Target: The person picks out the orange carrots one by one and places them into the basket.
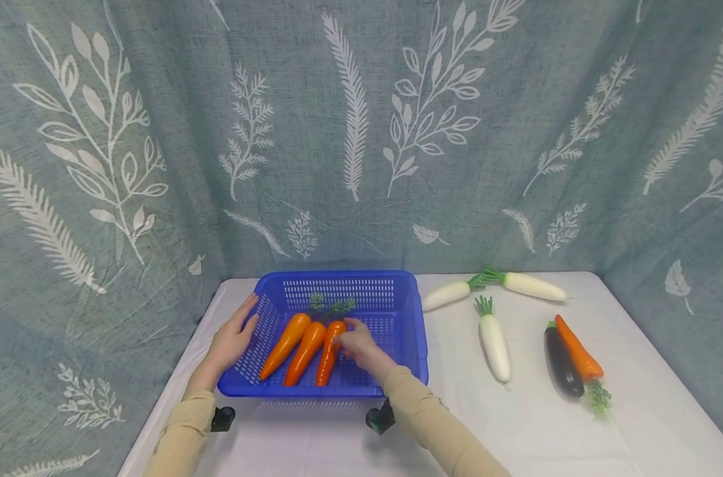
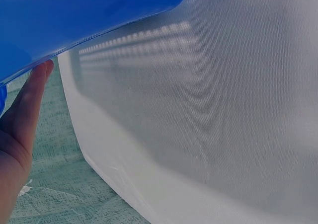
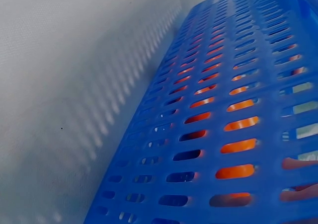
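Observation:
A blue plastic basket (image 1: 418, 331) stands on the table, with three carrots lying side by side in it: a left carrot (image 1: 285, 346), a middle carrot (image 1: 305, 354) and a right carrot (image 1: 328, 361). Their green tops point to the back. My left hand (image 1: 233, 338) rests against the basket's left side, fingers fairly straight; the left wrist view shows this hand (image 2: 22, 119) touching the blue wall. Inside the basket, my right hand (image 1: 361, 343) holds the right carrot near its thick end. The right wrist view sees mostly the slotted wall (image 3: 208, 119), with orange behind it.
To the right of the basket lie three white radishes: one by its rim (image 1: 447, 295), one at the back (image 1: 534, 286) and one nearer the front (image 1: 495, 348). Farther right, an eggplant (image 1: 563, 363) lies against another carrot (image 1: 578, 351). A patterned curtain (image 1: 337, 132) hangs behind the table.

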Demonstrator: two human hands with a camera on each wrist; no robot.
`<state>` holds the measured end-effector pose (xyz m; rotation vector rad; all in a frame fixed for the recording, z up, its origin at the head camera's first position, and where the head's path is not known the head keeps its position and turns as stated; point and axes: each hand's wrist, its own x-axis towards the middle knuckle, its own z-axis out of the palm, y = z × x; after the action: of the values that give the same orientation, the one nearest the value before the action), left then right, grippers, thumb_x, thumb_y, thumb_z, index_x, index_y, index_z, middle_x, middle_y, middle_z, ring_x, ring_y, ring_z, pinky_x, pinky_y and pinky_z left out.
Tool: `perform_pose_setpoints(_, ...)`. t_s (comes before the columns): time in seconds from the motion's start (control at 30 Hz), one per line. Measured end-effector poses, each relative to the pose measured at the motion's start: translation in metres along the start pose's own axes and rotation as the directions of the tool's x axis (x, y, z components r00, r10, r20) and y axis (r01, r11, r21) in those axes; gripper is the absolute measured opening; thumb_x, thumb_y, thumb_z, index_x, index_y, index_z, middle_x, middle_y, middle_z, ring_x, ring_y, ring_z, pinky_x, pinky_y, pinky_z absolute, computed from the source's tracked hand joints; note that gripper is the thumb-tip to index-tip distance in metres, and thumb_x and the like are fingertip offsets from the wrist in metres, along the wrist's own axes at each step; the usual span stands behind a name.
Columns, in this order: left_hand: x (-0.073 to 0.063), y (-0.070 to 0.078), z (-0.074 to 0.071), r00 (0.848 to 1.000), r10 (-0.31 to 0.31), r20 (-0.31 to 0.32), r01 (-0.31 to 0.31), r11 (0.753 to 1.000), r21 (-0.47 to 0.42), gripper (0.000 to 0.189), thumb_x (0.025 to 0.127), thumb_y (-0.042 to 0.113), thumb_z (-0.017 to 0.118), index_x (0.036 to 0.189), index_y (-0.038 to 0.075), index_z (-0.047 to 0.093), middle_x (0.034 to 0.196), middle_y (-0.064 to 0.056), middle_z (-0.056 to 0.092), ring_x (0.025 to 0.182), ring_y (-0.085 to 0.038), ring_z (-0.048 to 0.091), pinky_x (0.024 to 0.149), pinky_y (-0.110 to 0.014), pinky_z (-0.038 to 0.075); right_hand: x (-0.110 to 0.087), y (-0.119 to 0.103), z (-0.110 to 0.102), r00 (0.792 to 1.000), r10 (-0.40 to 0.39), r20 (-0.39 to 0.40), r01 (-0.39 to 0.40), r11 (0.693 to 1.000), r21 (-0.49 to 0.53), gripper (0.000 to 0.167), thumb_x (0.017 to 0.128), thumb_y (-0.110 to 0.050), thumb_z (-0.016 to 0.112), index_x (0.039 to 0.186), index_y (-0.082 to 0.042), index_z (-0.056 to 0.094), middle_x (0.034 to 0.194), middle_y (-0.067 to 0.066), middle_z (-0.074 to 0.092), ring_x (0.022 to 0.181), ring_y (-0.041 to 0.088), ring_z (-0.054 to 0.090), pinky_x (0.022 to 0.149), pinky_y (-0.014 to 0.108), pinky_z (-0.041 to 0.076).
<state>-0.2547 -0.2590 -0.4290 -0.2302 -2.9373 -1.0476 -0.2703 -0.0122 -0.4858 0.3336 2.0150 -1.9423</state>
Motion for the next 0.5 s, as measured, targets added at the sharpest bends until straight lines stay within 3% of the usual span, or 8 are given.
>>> perform_pose_setpoints(0.07, 0.0, 0.0, 0.0, 1.0, 0.003, -0.003, -0.003, 1.0, 0.003, 0.05, 0.102, 0.019, 0.037, 0.147, 0.0, 0.028, 0.155, -0.021, 0.024, 0.139, -0.046, 0.026, 0.112, -0.061, 0.022, -0.005, -0.005, 0.0, 1.0, 0.011, -0.009, -0.012, 1.0, -0.002, 0.066, 0.074, 0.006, 0.06, 0.138, 0.0, 0.044, 0.132, 0.027, 0.048, 0.105, 0.033, 0.059, 0.082, 0.043, 0.055)
perform_pose_setpoints(0.1, -0.001, 0.001, 0.0, 1.0, 0.004, -0.005, -0.004, 1.0, 0.002, 0.05, 0.102, 0.019, 0.037, 0.147, 0.0, 0.028, 0.154, -0.021, 0.024, 0.139, -0.046, 0.026, 0.112, -0.061, 0.022, -0.017, -0.016, 0.001, 0.999, 0.042, -0.023, -0.042, 0.999, -0.011, 0.066, 0.075, 0.008, 0.058, 0.139, 0.001, 0.042, 0.135, 0.028, 0.046, 0.111, 0.036, 0.057, 0.088, 0.047, 0.053)
perform_pose_setpoints(0.3, 0.0, 0.001, 0.0, 1.0, 0.001, 0.0, -0.001, 1.0, -0.003, 0.05, 0.102, 0.019, 0.036, 0.147, 0.0, 0.028, 0.155, -0.021, 0.023, 0.139, -0.046, 0.026, 0.112, -0.061, 0.021, -0.037, -0.03, -0.001, 0.999, 0.038, -0.037, -0.038, 0.999, -0.016, 0.061, 0.078, 0.007, 0.055, 0.138, 0.004, 0.042, 0.135, 0.03, 0.045, 0.115, 0.04, 0.054, 0.093, 0.05, 0.05)
perform_pose_setpoints(0.5, 0.001, 0.001, -0.001, 1.0, -0.008, 0.004, 0.008, 1.0, 0.001, 0.05, 0.102, 0.018, 0.037, 0.148, 0.0, 0.027, 0.155, -0.021, 0.023, 0.14, -0.045, 0.025, 0.114, -0.059, 0.02, -0.039, -0.031, -0.003, 0.998, 0.041, -0.048, -0.042, 0.999, -0.013, 0.061, 0.077, 0.005, 0.057, 0.137, 0.002, 0.044, 0.135, 0.028, 0.045, 0.115, 0.04, 0.054, 0.092, 0.05, 0.051)
